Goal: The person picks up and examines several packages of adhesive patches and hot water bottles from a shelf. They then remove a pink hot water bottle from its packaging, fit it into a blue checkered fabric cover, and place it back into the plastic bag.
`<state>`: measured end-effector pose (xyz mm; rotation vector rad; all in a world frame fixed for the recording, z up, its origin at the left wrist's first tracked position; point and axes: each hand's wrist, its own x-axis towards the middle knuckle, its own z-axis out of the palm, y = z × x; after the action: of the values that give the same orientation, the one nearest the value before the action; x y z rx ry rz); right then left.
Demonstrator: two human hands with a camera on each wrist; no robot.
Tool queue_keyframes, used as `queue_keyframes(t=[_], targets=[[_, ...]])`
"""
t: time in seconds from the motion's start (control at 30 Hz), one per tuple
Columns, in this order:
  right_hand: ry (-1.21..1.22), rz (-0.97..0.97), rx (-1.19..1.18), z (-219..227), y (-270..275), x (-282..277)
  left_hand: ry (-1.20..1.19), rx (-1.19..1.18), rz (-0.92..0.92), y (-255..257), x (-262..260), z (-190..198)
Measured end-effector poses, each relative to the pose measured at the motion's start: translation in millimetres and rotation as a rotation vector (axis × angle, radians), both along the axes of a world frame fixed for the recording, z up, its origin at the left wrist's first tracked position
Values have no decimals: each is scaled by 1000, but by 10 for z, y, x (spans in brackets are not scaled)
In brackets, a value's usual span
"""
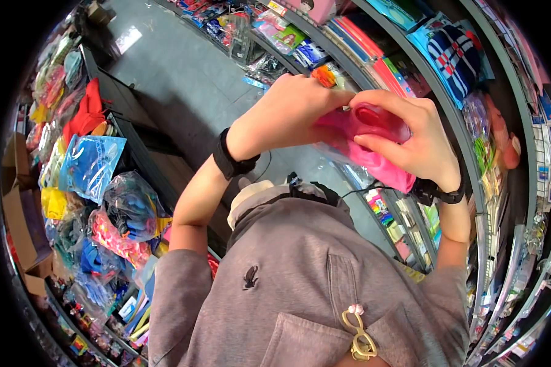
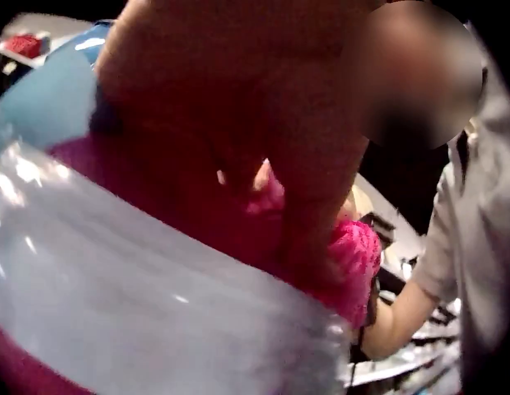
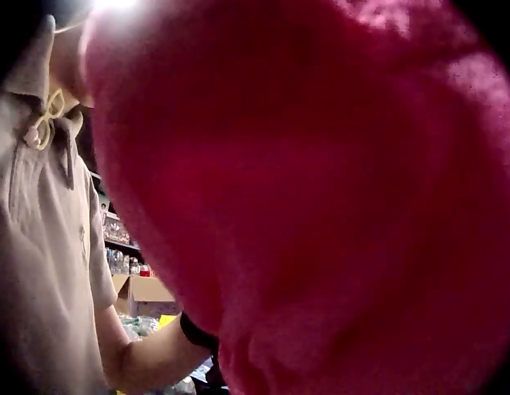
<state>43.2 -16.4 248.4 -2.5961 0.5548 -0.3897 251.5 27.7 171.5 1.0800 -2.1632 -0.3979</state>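
A bright pink soft item [image 1: 382, 168] with clear plastic about it is held up between both hands in the head view. My left hand [image 1: 291, 113] pinches its left side, fingertips bent down onto it. My right hand [image 1: 413, 131] grips the other side, with thumb and forefinger curved round a darker pink round part [image 1: 368, 114]. In the left wrist view, my left hand [image 2: 238, 82] is in shadow above the pink material [image 2: 353, 263], and a clear plastic sheet [image 2: 156, 271] spans the foreground. Pink fabric [image 3: 304, 197] fills the right wrist view and hides my right hand.
Shelves with packaged goods [image 1: 453, 61] curve along the right. At the left, a display holds bagged items [image 1: 131, 205], a blue packet [image 1: 92, 165] and a cardboard box [image 1: 27, 226]. Grey floor [image 1: 183, 61] lies between them.
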Motion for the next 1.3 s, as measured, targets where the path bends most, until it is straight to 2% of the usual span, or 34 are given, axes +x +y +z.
queue_keyframes(t=[0.07,0.13,0.2,0.27,0.3,0.4,0.43,0.47,0.53,0.63,0.73,0.83,0.87,0.9,1.0,1.13,1.3], targets=[[-20,-14,-27,-67,-10,-38,-10,-52,62,-72,-50,-115],[-32,-39,-60,-114,-3,-60,56,-114,41,-93,-84,-272],[-38,-70,15,-74,70,-67,55,-191,48,-85,-102,-366],[11,-54,19,-40,78,-134,-23,-195,121,-2,-178,-390],[-101,-32,-35,-105,57,-175,-64,-199,158,42,-203,-385],[-112,-59,-485,-79,4,-315,-46,-288,243,103,-217,-388],[-116,-114,-540,-39,41,-298,-95,-313,264,123,-203,-398],[-43,-172,-453,5,65,-322,-127,-317,287,142,-214,-402],[-35,-112,-397,-8,53,-295,-189,-332,315,157,-262,-386],[3,-32,-461,-95,114,-167,-301,-338,319,173,-311,-326],[170,8,-478,-25,133,-165,-274,-271,280,179,-294,-308],[29,308,-601,-180,72,-203,-175,-200,11,108,-134,-277],[-7,427,-622,-209,51,-218,-192,-162,-10,110,-118,-251],[-32,439,-662,-240,24,-223,-210,-124,-32,114,-104,-223],[-57,340,-655,-209,-10,-215,-218,-94,-46,79,-76,-254],[80,93,-420,-99,37,-250,-248,-96,57,113,-131,-287],[16,-33,-200,-251,100,-256,-348,-140,169,182,-228,-333]])
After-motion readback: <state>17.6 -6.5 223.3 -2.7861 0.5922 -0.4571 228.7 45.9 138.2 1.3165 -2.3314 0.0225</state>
